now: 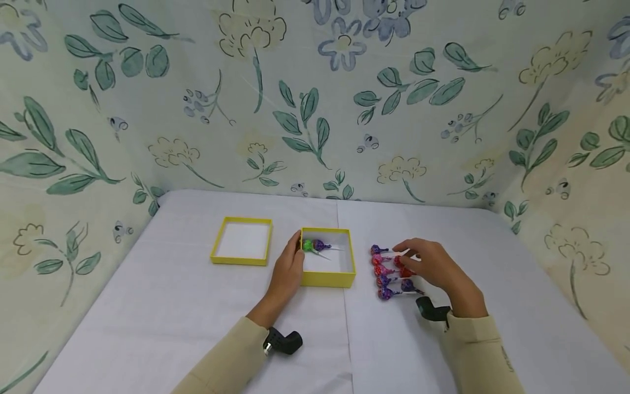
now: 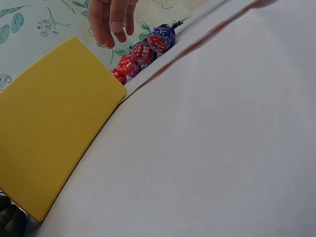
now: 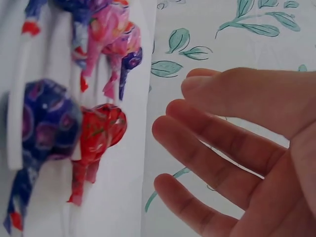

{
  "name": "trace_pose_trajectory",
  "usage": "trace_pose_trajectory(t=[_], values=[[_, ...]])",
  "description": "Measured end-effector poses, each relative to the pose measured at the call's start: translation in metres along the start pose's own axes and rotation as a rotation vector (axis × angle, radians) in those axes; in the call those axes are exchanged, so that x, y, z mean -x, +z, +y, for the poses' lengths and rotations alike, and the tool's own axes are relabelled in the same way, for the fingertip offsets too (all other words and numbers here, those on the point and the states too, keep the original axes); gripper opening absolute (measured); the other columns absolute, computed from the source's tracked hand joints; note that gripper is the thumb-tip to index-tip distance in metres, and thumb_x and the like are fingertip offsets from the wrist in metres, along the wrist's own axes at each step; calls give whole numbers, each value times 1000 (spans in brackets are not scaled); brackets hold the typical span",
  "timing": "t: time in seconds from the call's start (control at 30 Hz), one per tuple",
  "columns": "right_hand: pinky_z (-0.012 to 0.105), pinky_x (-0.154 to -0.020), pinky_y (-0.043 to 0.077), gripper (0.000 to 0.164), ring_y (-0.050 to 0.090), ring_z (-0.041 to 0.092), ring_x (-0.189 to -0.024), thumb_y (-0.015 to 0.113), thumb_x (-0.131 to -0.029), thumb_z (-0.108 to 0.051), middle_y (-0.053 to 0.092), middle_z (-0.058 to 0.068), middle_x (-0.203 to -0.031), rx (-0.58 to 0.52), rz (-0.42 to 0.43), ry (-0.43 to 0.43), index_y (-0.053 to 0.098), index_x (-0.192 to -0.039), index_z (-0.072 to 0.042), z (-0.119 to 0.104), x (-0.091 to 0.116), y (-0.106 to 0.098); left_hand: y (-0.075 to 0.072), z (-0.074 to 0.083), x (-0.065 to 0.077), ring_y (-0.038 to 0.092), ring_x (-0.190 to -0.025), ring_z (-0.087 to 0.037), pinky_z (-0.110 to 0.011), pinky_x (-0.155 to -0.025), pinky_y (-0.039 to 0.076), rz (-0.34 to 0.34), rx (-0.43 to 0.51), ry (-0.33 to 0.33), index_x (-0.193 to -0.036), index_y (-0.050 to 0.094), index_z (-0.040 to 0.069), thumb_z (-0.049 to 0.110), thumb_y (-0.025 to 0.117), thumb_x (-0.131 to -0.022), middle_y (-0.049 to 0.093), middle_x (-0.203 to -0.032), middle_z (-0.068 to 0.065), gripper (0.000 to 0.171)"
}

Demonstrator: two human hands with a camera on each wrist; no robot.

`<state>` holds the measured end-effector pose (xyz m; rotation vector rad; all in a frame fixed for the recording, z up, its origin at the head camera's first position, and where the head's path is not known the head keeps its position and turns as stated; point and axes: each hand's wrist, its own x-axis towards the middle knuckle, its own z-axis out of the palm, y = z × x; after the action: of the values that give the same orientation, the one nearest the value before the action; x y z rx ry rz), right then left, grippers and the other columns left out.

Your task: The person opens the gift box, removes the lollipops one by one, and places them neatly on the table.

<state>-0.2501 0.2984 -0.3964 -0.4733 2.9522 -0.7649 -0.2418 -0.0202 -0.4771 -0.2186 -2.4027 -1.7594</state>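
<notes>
My left hand (image 1: 287,265) holds the left wall of an uncovered yellow box (image 1: 327,279), its thumb by the rim. Inside lie a green lollipop (image 1: 307,245) and a purple lollipop (image 1: 319,244), white sticks pointing right. On the cloth right of the box, several wrapped lollipops in purple and pink are lined up, with a purple lollipop (image 3: 52,121) and red lollipops (image 3: 101,131) beside them. Over the red ones reaches my right hand (image 1: 433,265). In the right wrist view its fingers (image 3: 190,138) are loosely bent and apart from the candy, with nothing between them.
A shallow yellow lid (image 1: 241,261) with a white inside lies left of the box. White cloth (image 1: 197,323) covers the table, and a fold line runs down its middle. Floral fabric (image 1: 315,137) rises behind the table and along both sides.
</notes>
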Motion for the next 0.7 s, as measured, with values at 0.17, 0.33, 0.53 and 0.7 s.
trace_pose_trajectory(t=[0.17, 0.33, 0.53, 0.7], values=[[47, -83, 56, 26, 62, 29, -100, 65, -91, -8, 67, 11, -111, -1, 37, -41, 68, -117, -9, -12, 0, -2, -2, 2, 0, 24, -143, -15, -37, -116, 22, 17, 18, 16, -153, 25, 11, 18, 31, -103, 28, -157, -1, 51], [42, -78, 58, 25, 64, 26, -96, 64, -93, -13, 67, 7, -108, -27, 49, -60, 68, -117, -10, -25, 1, 0, -3, 2, 1, 24, -143, -15, -37, -116, 23, 27, 35, 22, -154, 26, 16, 18, 33, -102, 28, -156, 0, 52], [29, -64, 59, 24, 62, 28, -99, 65, -93, -21, 65, 9, -115, -82, 34, -40, 68, -115, -12, -42, 4, 4, -2, 2, 4, 28, -141, -11, -35, -115, 25, 37, 29, 12, -152, 32, 27, 19, 34, -102, 33, -153, 8, 51], [35, -73, 59, 21, 61, 25, -101, 67, -91, -22, 67, 4, -111, -64, 62, -98, 70, -111, -14, -56, -2, 11, -2, -1, 5, 30, -140, -12, -35, -115, 26, 39, 6, 6, -150, 35, 28, 20, 34, -102, 35, -152, 7, 49]])
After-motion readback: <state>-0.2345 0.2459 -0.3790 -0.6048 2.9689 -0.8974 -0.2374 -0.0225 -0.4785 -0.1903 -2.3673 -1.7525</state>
